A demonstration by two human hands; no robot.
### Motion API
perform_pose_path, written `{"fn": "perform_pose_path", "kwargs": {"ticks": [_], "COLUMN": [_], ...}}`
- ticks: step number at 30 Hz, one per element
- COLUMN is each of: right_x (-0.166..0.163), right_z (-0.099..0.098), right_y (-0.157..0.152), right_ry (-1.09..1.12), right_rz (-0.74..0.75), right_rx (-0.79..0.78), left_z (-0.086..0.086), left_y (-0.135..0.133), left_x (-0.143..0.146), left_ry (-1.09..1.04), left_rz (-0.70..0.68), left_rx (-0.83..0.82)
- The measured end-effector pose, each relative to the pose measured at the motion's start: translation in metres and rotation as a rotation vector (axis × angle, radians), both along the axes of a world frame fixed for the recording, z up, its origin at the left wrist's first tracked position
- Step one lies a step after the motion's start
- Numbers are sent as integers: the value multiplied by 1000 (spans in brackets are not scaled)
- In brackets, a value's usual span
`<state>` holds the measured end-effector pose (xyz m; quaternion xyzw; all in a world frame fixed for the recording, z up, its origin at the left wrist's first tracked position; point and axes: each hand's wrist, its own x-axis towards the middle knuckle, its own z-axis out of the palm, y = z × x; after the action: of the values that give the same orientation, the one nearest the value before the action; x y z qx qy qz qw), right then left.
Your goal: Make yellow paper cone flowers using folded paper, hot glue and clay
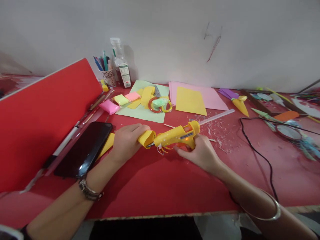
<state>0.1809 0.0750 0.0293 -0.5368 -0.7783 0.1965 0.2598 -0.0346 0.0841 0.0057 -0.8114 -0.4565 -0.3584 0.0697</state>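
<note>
My right hand (201, 153) is wrapped round the handle of a yellow glue gun (175, 135), whose small orange light is lit. A clear glue stick (217, 116) juts out of its back end. In my left hand (130, 141) is a rolled piece of yellow paper (147, 138), its open end facing right. The gun's metal nozzle meets the lower edge of that roll; whether it touches the paper is hard to tell. Thin strands hang below the nozzle. Most of my left fingers are hidden behind the hand.
A black phone (86, 148) lies left of my left hand, beside a red board (47, 123). Behind are clay packets (109, 106), pink sheets (215, 99), a yellow sheet (191, 101), a bottle (122, 68) and a pen cup (108, 77). A black cord (260, 155) loops at right.
</note>
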Motion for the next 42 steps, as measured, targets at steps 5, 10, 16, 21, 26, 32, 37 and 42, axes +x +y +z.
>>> {"fn": "perform_pose_path", "kwargs": {"ticks": [5, 10, 16, 21, 26, 32, 37, 42], "right_x": [-1, -2, 0, 0, 0, 1, 1, 3], "right_z": [0, 0, 0, 0, 1, 2, 3, 2], "right_y": [0, -1, -1, -1, -1, -1, 1, 1], "right_ry": [-8, -18, -38, -51, -58, -63, -87, -115], "right_rz": [-31, -49, -37, -56, -50, -62, -51, -55], "right_rx": [-28, -34, -13, -4, 2, 16, 52, 76], "left_z": [1, 1, 2, 3, 4, 5, 5, 5], "left_y": [-1, -1, -2, -2, -2, -2, -3, -2], "left_x": [0, 0, 1, 1, 2, 2, 2, 2], "left_ry": [7, 6, 14, 31, 31, 23, 20, 18], "left_rz": [0, 11, 35, 55, 31, 35, 42, 39], "left_rx": [-15, -73, -121, -123, -107, -108, -138, -138]}}
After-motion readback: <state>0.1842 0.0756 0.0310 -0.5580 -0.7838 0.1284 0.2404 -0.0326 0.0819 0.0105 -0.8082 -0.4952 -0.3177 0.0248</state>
